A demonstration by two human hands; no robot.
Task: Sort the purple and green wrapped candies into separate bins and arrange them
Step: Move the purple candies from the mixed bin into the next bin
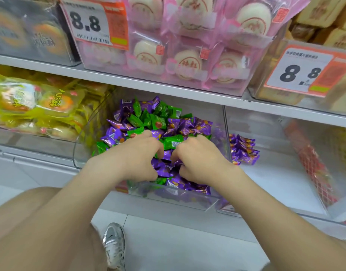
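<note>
Candy sorting at a shop shelf, viewed from above. Middle bin [76,151], of clear plastic, holds a mixed heap of purple candies [189,126] and green candies [158,122]; the green wrappers lie mostly toward the far side and the left edge, while purple ones fill the near side. Left hand [139,155] and right hand [197,159] sit side by side, close together, in the near half of this heap. Both are clenched, fingers curled down around purple candies that show between them. Right bin [275,178], just beside the middle one, contains a small purple pile [244,149] against its left wall. Yellow packets [31,106] fill the bin at far left. On the shelf [148,85] above stand pink-wrapped round cakes [187,61] and a price tag [94,24] reading 8.8. At the near edge, a grey shoe [114,245] rests on the pale floor [178,241].
</note>
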